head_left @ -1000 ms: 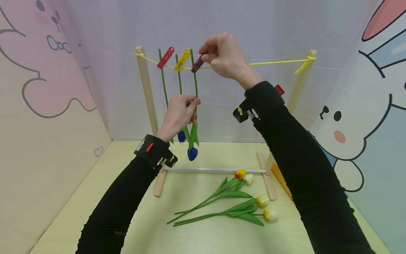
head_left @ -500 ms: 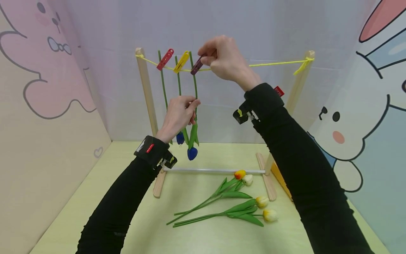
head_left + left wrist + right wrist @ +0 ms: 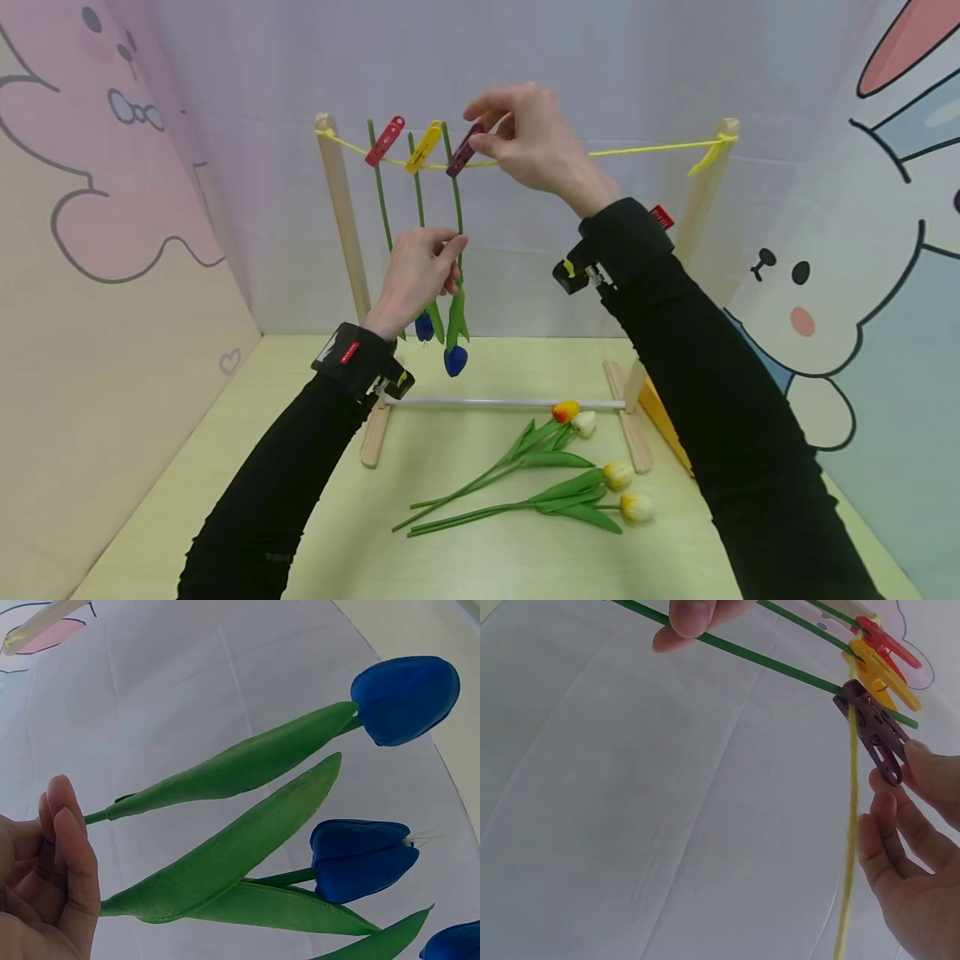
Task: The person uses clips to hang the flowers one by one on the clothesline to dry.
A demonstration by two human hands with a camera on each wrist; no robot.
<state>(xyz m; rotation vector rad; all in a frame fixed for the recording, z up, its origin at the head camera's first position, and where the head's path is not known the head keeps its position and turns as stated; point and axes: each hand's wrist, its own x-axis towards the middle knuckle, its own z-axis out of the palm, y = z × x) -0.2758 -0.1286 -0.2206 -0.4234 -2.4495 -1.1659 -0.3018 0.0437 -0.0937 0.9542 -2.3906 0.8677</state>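
My left hand (image 3: 423,271) pinches the green stem of a blue tulip (image 3: 455,361) that hangs head down, the rightmost of the hanging ones. Up at the yellow cord (image 3: 630,151), my right hand (image 3: 536,142) holds a dark purple clothespin (image 3: 874,727) by its handles, thumb and forefinger at their ends. The clothespin's nose sits over the cord and the tulip's stem. To its left, a yellow clothespin (image 3: 424,147) and a red clothespin (image 3: 386,142) each hold another stem on the cord. A second blue bloom (image 3: 364,859) hangs beside the first in the left wrist view.
The cord runs between two wooden posts (image 3: 341,217), joined low down by a pale rod (image 3: 502,403). Several tulips with yellow, white and orange blooms (image 3: 637,507) lie on the table (image 3: 315,500). Something orange (image 3: 663,425) stands behind the right post. Printed panels flank both sides.
My right fingers have loosened and drawn back slightly along the purple clothespin, so more of it shows. The left hand stays on the stem. The head view has shifted slightly.
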